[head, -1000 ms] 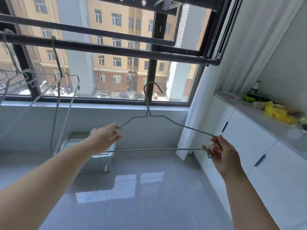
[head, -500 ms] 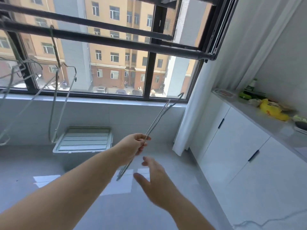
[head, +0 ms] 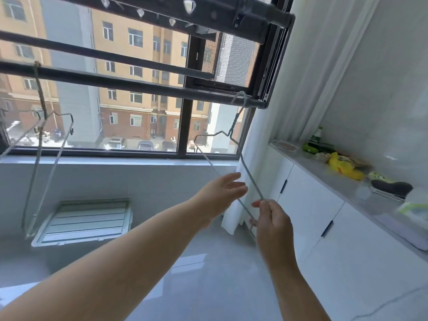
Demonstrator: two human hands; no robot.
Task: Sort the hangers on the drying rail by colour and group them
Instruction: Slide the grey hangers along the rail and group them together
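Note:
A thin grey wire hanger point(head: 247, 169) hangs with its hook over the right end of the dark drying rail point(head: 139, 83). My right hand point(head: 269, 220) pinches the hanger's lower corner. Just left of it, my left hand point(head: 223, 189) has its fingers spread and touches or nearly touches the hanger's wire without gripping it. Far to the left, another pale wire hanger point(head: 44, 163) dangles from the same rail, with more hangers partly cut off at the left edge.
A second rail point(head: 104, 53) runs above and behind the first. A white curtain point(head: 308, 72) hangs right of the window. White cabinets point(head: 324, 216) with a cluttered counter line the right wall. A pale plastic crate point(head: 83, 222) sits on the floor below the window.
The grey hanger was carried to the right and its hook now sits on the rail's right end. My left hand let go of it and my right hand took its lower corner.

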